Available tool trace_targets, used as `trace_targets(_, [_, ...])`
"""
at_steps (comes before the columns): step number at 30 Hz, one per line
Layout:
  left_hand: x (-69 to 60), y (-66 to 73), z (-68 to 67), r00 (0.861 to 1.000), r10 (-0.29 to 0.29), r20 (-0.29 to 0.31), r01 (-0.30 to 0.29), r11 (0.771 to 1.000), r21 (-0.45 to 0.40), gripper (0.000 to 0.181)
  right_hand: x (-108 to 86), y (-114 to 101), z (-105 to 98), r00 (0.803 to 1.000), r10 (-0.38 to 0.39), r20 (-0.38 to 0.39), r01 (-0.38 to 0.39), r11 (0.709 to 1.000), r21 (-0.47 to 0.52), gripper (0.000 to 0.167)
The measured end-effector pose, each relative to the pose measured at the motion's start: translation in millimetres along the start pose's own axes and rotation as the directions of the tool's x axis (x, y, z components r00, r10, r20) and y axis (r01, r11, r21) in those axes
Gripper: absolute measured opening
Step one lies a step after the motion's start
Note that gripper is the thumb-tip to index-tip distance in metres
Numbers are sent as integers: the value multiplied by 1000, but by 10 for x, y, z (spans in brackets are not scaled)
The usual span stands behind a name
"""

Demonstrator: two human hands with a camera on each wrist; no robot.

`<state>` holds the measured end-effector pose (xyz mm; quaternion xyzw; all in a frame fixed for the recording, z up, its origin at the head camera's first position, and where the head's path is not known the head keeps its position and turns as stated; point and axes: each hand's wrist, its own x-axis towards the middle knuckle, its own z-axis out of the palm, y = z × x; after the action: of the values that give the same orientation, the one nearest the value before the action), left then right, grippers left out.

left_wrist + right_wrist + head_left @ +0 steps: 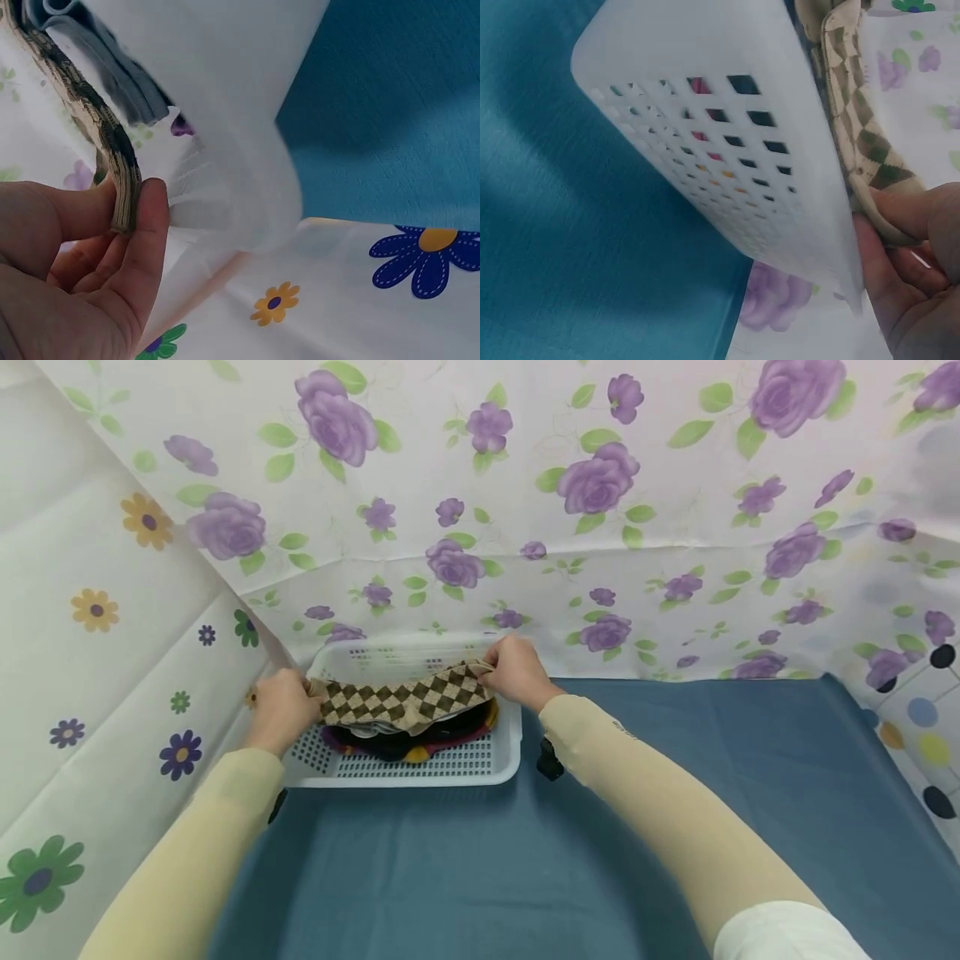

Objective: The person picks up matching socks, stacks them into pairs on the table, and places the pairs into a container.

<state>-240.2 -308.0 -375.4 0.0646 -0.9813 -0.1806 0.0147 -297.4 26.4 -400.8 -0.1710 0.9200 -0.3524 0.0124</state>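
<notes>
A brown-and-cream checkered cloth [408, 700] is stretched between the two hands over a white plastic basket [442, 775]. At its left end the left hand [283, 712] pinches the edge; the left wrist view shows the thumb and fingers of the left hand [97, 262] on either side of the fabric. Above the basket's right side, the right hand [519, 672] pinches the other end. In the right wrist view the right hand [915, 262] grips a cream trimmed edge beside the basket rim [832, 187]. The cloth's exact kind cannot be told.
Dark items with red and yellow edges [416, 753] lie in the basket, partly hidden by the cloth. The basket stands on a blue-covered table [675, 760], close to the flowered back sheet [525, 568] and the left sheet [112, 693].
</notes>
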Motion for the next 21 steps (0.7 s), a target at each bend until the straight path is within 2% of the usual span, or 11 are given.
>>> trace_targets(4, [12,12,7,1000,23,18,-24,1000,20,23,40,-18,43,999,38,39,-36,997,-69,34])
trace_targets(7, [25,24,18,999,44,23,-45,999,30,20,61,-51,73,995,68,78,-59,992,-111,17])
trace_targets(9, [36,31,28,998,60,15,-61,997,43,20,66,-73,86,992,86,93,-73,988,-135,18])
trace_targets(14, [68,49,65,998,56,36,-58,996,68,27,69,-122,105,993,85,81,-65,971,-230,37])
trace_targets(17, [90,56,90,997,43,58,-48,996,77,27,68,-146,126,996,65,68,-42,954,-297,29])
trace_targets(19, [101,51,106,997,45,60,-50,995,88,24,70,-155,147,997,50,65,-25,943,-331,9])
trace_targets(20, [104,46,113,997,47,55,-52,994,94,22,72,-156,158,997,44,69,-18,940,-342,13])
trace_targets(21, [106,40,120,998,48,52,-53,993,101,21,73,-154,168,997,37,73,-9,937,-350,27])
